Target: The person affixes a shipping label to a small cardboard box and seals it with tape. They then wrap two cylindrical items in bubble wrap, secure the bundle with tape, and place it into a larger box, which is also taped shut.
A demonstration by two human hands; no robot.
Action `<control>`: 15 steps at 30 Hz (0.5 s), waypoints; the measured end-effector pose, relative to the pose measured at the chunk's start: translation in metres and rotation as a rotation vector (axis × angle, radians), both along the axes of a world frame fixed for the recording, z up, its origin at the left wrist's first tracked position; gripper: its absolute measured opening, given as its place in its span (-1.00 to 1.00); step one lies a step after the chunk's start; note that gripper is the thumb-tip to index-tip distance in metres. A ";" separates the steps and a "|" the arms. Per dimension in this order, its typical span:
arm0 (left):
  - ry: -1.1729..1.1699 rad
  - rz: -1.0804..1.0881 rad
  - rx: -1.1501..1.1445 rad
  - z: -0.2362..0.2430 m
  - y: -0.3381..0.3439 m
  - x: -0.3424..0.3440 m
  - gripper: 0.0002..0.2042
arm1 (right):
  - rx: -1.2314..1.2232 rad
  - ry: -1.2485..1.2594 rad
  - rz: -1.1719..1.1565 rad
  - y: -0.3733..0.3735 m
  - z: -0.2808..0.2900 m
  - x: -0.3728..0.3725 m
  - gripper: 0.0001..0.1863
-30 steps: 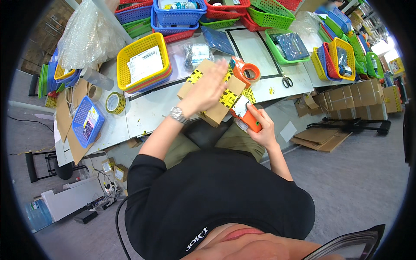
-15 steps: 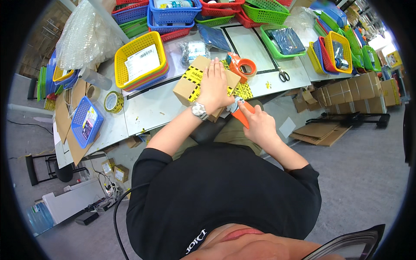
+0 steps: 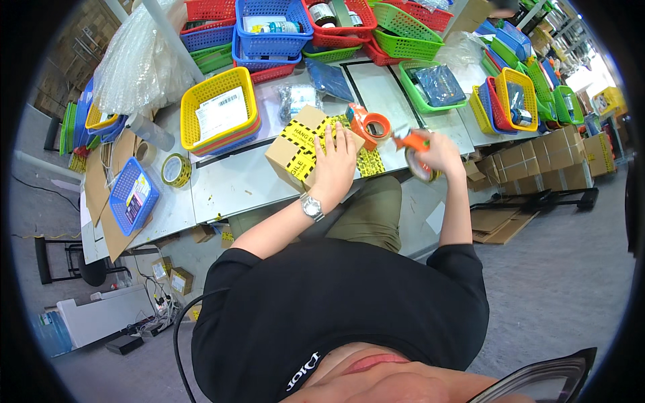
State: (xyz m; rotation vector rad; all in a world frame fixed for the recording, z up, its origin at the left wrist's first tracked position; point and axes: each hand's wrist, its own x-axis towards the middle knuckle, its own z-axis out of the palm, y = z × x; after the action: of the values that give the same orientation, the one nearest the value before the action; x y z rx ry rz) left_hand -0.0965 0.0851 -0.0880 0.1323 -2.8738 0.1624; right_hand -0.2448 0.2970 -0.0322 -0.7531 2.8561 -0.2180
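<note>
My left hand (image 3: 334,166) lies flat on a cardboard box (image 3: 283,153) with its fingers stretched out. Yellow-and-black printed tape runs across the box's top in bands. Off to the right, my right hand (image 3: 441,153) grips an orange tape dispenser (image 3: 418,143), slightly blurred, with a tape roll below the fingers. It is apart from the box, out by the table's front edge. A second orange tape dispenser (image 3: 363,125) with an orange-brown roll rests just behind the box. A strip of yellow-and-black material (image 3: 369,163) lies on the table at the box's right side.
Behind the box sit bubble-wrapped goods (image 3: 299,99) and a green basket (image 3: 430,104) of packets. A stacked yellow basket (image 3: 189,124) stands left, near a tape roll (image 3: 176,170) and a blue basket (image 3: 114,201). Flattened cartons (image 3: 500,225) lie on the floor at right.
My right hand has swung away from the box's near side, rightward and farther out, with the tape dispenser. My left hand stays on the box, whose top shows more tape.
</note>
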 end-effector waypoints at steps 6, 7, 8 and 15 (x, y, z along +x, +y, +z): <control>0.018 0.112 -0.120 -0.008 0.012 -0.014 -0.41 | -0.029 0.459 0.012 -0.049 -0.063 -0.094 -0.29; -0.007 0.090 -0.035 0.004 0.010 -0.007 -0.38 | -0.014 0.515 0.054 -0.059 -0.076 -0.104 -0.28; -0.032 0.068 0.053 0.011 0.009 -0.002 -0.35 | 0.004 0.571 0.096 -0.067 -0.088 -0.113 -0.28; 0.328 -0.094 0.546 0.035 -0.084 0.032 -0.28 | -0.107 0.616 0.271 -0.069 -0.157 -0.132 -0.58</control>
State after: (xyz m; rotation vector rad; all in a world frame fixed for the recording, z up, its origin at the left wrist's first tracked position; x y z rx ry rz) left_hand -0.0642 0.0011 -0.0527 0.1109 -2.5139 -0.6069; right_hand -0.3769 0.2279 -0.1890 -1.4331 3.2595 -0.1135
